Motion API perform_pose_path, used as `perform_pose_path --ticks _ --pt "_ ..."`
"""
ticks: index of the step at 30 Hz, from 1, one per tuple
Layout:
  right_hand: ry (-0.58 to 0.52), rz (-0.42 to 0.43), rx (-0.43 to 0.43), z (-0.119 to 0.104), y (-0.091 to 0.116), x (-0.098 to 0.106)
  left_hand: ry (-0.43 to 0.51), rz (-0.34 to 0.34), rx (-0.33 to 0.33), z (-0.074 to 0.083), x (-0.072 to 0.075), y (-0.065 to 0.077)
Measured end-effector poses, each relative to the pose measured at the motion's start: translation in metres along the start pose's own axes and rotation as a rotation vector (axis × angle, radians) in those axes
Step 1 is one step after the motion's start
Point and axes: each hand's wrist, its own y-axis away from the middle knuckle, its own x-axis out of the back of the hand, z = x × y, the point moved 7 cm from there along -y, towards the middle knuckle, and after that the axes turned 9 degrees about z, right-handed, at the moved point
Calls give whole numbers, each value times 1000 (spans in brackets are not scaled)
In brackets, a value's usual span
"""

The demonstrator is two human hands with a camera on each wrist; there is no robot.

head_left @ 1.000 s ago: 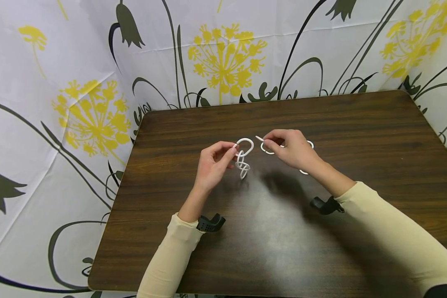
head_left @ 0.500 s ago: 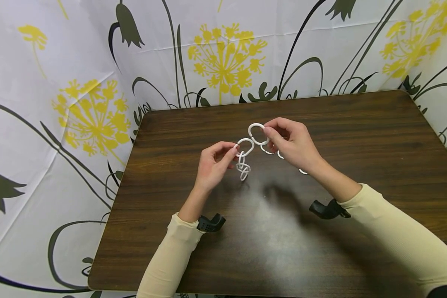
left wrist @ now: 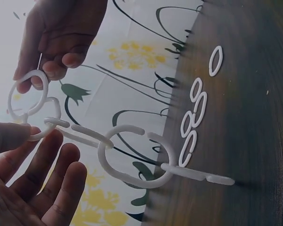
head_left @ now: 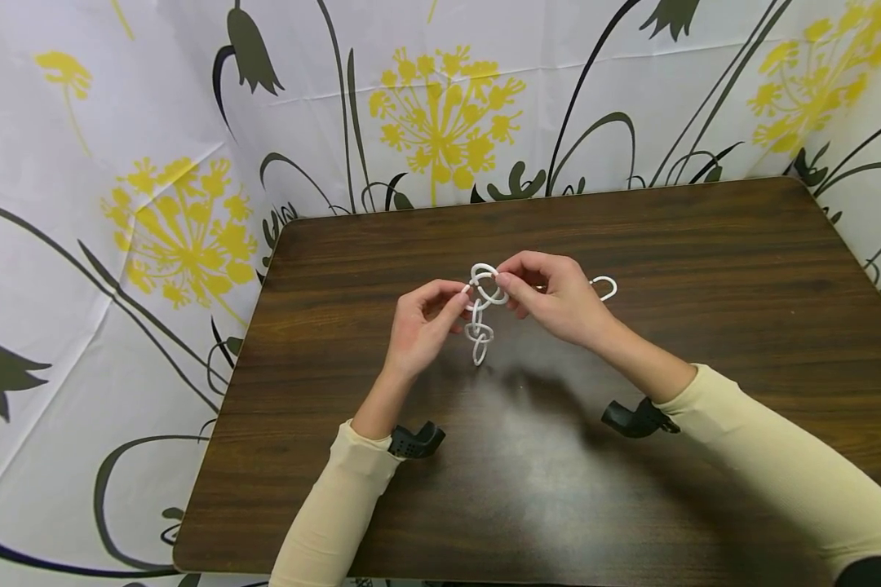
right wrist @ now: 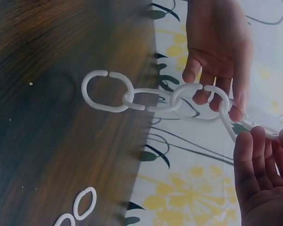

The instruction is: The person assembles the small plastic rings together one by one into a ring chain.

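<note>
My left hand (head_left: 422,326) pinches the top link of a chain of white plastic links (head_left: 478,333) between thumb and fingers. Three interlocked links hang below it, each with a small split, clearest in the right wrist view. My right hand (head_left: 558,300) pinches a separate white link (head_left: 483,266) by its right side. In the head view that link overlaps the chain's top link. Seen from the left wrist, the right hand's link (left wrist: 11,96) crosses the top link (left wrist: 59,110) just beyond my left fingertips. Both hands are raised above the table.
Several loose white links lie on the dark wooden table (head_left: 382,505), one link (head_left: 615,285) showing beyond my right wrist. The left wrist view has them in a row, with the far link (left wrist: 221,60) apart. A flower-printed cloth (head_left: 308,106) hangs behind the table.
My right hand lifted its link and turned it to face the camera, then moved it left and down onto the chain's top link. My left hand has stayed in place.
</note>
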Motion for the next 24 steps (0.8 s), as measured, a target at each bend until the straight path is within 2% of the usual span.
perform_pose_path --ticks 9,15,24 --pt "81 -5 86 -5 2 -6 -31 -10 -50 5 -3 1" --pt "215 39 257 -14 5 -6 -55 6 -78 7 -2 1" --pt "311 67 421 -23 11 -9 -61 25 -92 7 1 2"
